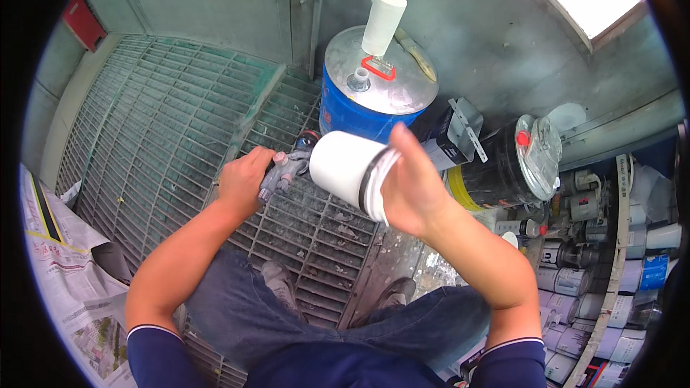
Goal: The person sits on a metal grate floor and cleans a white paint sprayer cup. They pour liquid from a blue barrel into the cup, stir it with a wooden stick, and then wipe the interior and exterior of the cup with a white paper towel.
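Note:
My left hand (243, 181) is closed round the grip of a grey, paint-stained spray gun (280, 176), held low over the floor grating. A dark round part with some red and blue (307, 139) shows at the gun's far end. My right hand (415, 190) grips a white cup (345, 165) by its right end, where a black ring and crumpled white edges show. The cup lies tilted on its side in the air, its left end close to the gun. Whether the two are joined I cannot tell. My right fingers are partly hidden behind the cup.
Ahead stands a blue drum (370, 111) bearing a white paper roll (384, 25), a red handle and a brush (415, 54). To its right are a black-and-yellow bucket (496, 162) and a shelf of several cans (571, 280). Newspaper (72, 302) lies left; metal grating (165, 100) forms the floor.

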